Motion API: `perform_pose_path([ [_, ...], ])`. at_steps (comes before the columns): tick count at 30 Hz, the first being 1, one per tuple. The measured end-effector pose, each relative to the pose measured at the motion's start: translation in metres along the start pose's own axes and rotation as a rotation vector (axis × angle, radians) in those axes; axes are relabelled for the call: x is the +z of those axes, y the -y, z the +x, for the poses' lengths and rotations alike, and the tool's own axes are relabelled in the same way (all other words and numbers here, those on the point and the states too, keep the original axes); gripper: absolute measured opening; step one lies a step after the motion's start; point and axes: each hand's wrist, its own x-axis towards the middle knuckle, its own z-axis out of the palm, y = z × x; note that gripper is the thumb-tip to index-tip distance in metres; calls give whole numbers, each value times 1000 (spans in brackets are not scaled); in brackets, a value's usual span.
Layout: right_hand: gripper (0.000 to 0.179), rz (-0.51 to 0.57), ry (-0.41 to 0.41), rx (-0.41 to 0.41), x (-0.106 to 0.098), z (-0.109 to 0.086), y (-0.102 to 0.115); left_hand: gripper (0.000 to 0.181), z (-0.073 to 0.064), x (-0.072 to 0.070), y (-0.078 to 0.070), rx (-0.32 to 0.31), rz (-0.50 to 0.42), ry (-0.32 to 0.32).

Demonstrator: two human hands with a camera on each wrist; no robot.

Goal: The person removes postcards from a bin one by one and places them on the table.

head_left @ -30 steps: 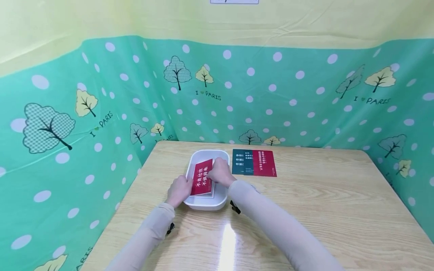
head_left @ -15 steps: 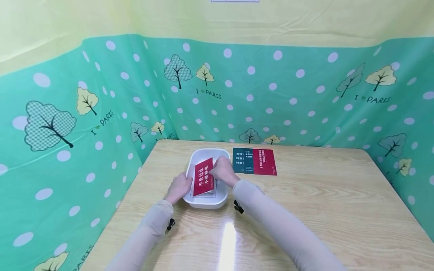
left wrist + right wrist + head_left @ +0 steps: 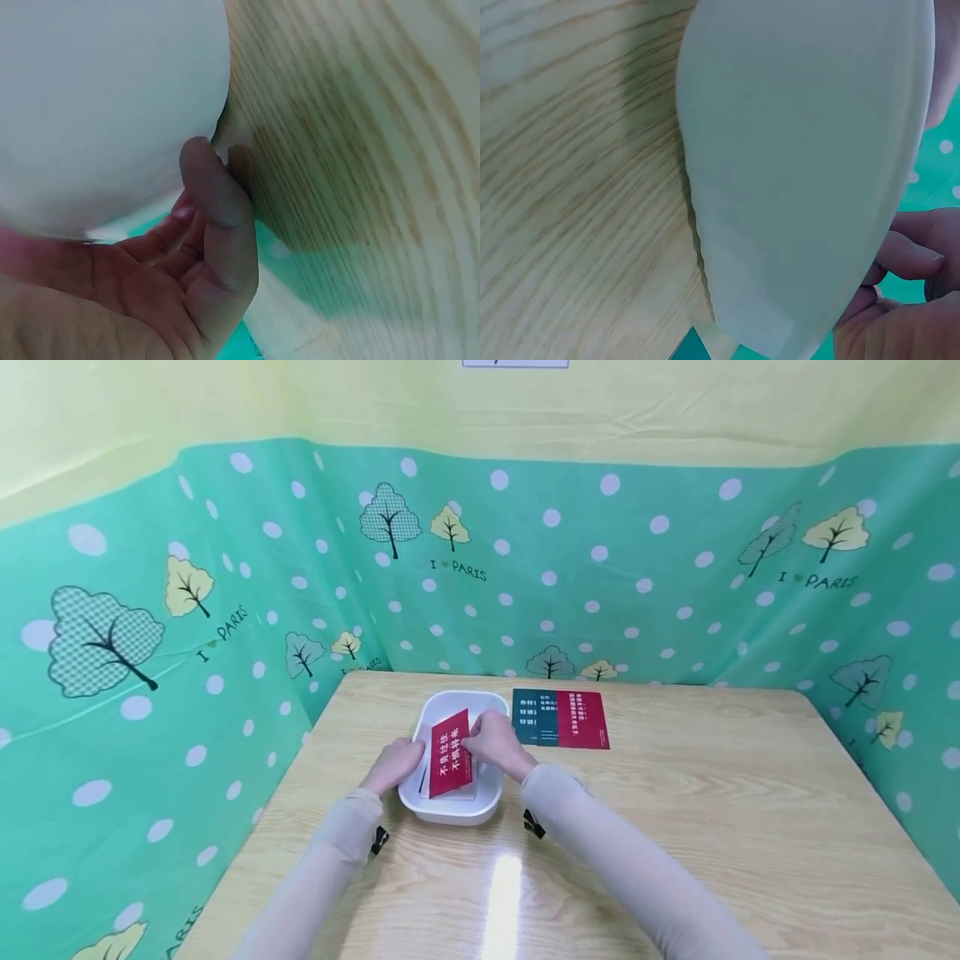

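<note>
A white plastic tub (image 3: 450,817) stands toward the left of the table. Its left rim is held by my left hand (image 3: 395,764); in the left wrist view, that hand's curled fingers (image 3: 225,225) press the outside of the tub. Over the right side of the tub, my right hand (image 3: 497,745) pinches the right edge of a red card (image 3: 450,760) with white Chinese characters. The card is tilted inside the tub, above a white sheet or card (image 3: 467,792) that it partly covers. The right wrist view shows the tub wall (image 3: 802,165) hiding most of the card.
To the right of the tub, a dark green card (image 3: 536,718) and another red card (image 3: 583,720) lie side by side on the wooden table (image 3: 712,810). A green polka-dot cloth (image 3: 600,577) hangs behind and along the sides.
The tub has shifted slightly left with my left hand, which sits farther out on its rim. The red card has turned to a steeper tilt while my right hand keeps pinching it.
</note>
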Motion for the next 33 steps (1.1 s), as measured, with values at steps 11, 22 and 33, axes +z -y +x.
perform_pose_path([
  [11, 10, 36, -21, 11, 2, -3, -6, 59, 2, 12, 2, 0, -3, -64],
  [22, 10, 82, -31, 39, -4, -1, -5, 55, 1, 6, -3, 46, -5, -43],
  [33, 11, 119, -56, 18, -3, -4, -12, 36, -2, 18, 3, 143, 9, -184],
])
